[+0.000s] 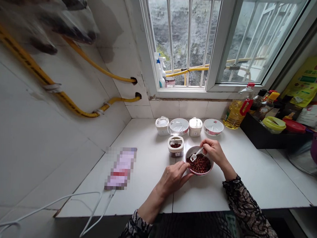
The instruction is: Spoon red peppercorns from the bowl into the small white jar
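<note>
A bowl with a pinkish outside holds a heap of small dark-red dried pieces that look like peppercorns. My left hand grips the bowl's left rim, thumb low on its side. In my right hand is a small white spoon, pinched by the handle over the bowl's far rim. Its scoop sits over the pieces; a few may lie in it. Just left of the bowl stands a seasoning jar with its clear lid raised and similar red pieces inside.
Behind stand two white lidded jars and two bowls. An oil bottle and a black box of condiments stand right. A blurred purple object with a white cable lies left.
</note>
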{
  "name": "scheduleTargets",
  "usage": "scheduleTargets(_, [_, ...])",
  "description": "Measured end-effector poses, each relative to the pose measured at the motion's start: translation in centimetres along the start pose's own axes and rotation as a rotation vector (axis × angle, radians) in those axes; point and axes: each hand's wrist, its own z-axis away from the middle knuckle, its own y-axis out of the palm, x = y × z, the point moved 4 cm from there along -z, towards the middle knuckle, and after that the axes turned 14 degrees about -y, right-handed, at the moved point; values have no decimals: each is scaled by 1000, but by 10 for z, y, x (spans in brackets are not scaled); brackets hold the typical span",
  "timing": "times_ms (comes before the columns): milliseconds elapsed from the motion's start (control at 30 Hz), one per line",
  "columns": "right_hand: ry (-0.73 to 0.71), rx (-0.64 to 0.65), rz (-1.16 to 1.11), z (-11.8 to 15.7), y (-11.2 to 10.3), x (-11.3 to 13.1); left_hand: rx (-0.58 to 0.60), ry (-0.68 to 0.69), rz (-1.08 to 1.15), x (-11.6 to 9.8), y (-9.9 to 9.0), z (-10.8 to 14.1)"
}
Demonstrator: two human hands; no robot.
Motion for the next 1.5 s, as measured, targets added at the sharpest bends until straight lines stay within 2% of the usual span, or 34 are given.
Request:
scheduleTargets(100, [-43,28,92,1,2,2,1,0,-3,1,0,0])
scheduleTargets(200, [-118,118,184,2,8,8,7,-5,-5,1,1,0])
scheduleTargets(300, [-122,166,162,3,13,11,6,-6,-7,1,1,0])
scheduleTargets(533, [76,48,-103,0,4,2,9,1,1,2,2,1])
scheduleTargets(1100, [131,-63,-240,-4,-1,-5,21,-8,10,2,2,1])
scheduleTargets(1233, [68,-141,-244,-8,1,1,9,1,8,1,1,0])
scheduleTargets(1367, [-93,-226,-179,-9,9,19,13,-2,19,1,2,1])
scheduleTargets(1433, [-206,-224,-75,-8,17,29,19,-8,22,2,3,1])
scheduleTargets(1500, [-358,-142,95,-7,27,39,30,-15,23,3,4,1])
